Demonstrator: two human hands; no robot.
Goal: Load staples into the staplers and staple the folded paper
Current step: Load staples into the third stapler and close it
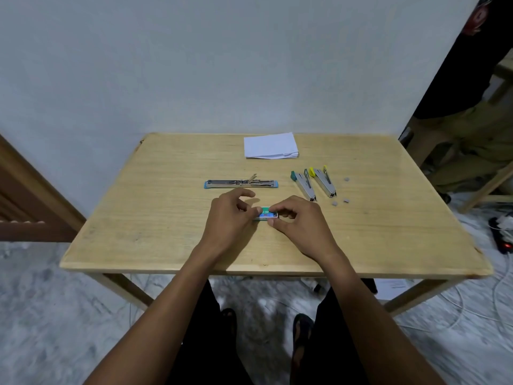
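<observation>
A pale wooden surface (155, 218) with square legs stands against a plain whitish wall, on a grey marbled floor. A brown wooden door frame shows at the left. At the right stands another person in a dark top and olive trousers (472, 126), and cables and a black power strip (502, 237) lie on the floor there.

A stack of folded white paper (270, 145) lies near the far edge. Nearer, a blue-based metal stapler opened out flat (241, 183) lies with its long axis running left to right. To its right, a green-ended metal stapler (303, 184) and a yellow-ended metal stapler (323, 180) lie side by side, each opened in a narrow V, pointing from far-left to near-right. Small grey staple pieces (346, 200) are scattered just beside the yellow-ended one.

The small teal-and-white staple box (265, 213) sits mid-surface, just in front of the flat stapler, long axis left to right. The left grip (230, 218) pinches its left end with curled fingers; the right grip (299, 223) pinches its right end between thumb and forefinger. The hands hide much of the box.
</observation>
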